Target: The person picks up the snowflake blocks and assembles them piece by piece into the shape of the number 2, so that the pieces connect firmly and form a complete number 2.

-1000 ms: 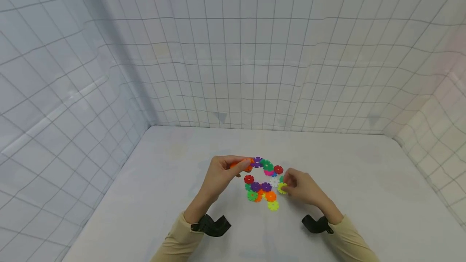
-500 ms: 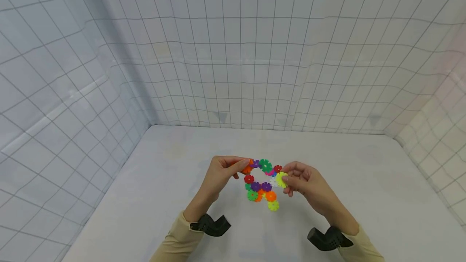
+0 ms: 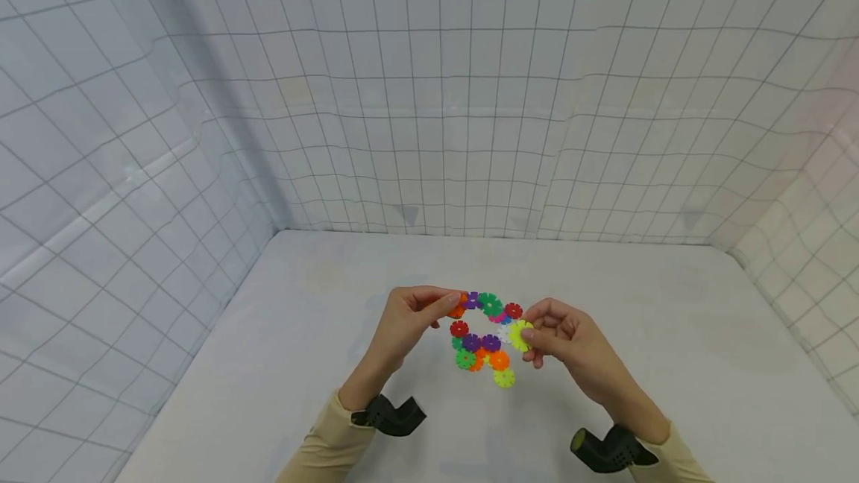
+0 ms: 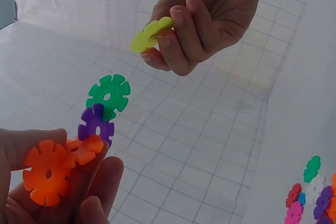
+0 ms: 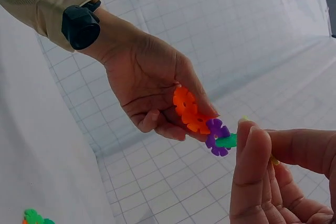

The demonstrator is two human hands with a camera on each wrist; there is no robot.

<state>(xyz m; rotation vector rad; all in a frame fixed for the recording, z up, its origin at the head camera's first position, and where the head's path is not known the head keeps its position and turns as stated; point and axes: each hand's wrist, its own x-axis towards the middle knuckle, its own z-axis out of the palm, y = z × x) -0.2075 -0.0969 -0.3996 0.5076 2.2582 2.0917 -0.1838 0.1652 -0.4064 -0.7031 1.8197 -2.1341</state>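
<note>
A white table [image 3: 671, 334] runs back to a whitish back wall [image 3: 470, 95] ruled with thin dark grid lines — wavy in places. Similar grids cover the bluish left wall [image 3: 101, 170] and the right wall [image 3: 812, 244] — faintly pink higher up.

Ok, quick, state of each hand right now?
Left hand: closed, holding the orange discs of an orange, purple and green chain.
Right hand: closed, pinching a yellow disc.

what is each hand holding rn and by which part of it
The left hand holds a linked chain of flower-shaped discs by the orange discs at one end; the right hand pinches a yellow disc by its edge.
</note>
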